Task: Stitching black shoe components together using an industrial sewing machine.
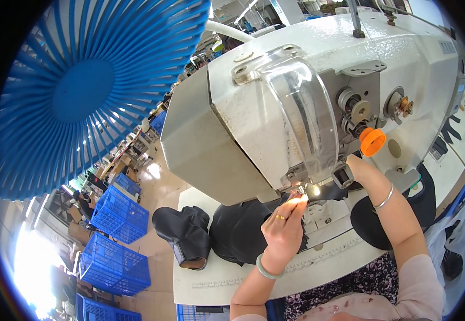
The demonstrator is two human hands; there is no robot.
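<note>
Pinching left hand (286,227): fingertips together beneath white metal sewing machine (243,112), contents unclear in glare.
Right hand (355,167): behind machine, cannot tell.
Black leather-like piece (238,227): under machine's left end; likely soft, light; hold edges.

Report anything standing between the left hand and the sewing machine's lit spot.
Nothing visible: the left hand has its fingertips at the lit spot of the sewing machine, below the clear curved guard. Glare hides finer detail there.

Glossy beige floor (160,273) — blue crates (116,272) — glaring light (34,267) at left.
</note>
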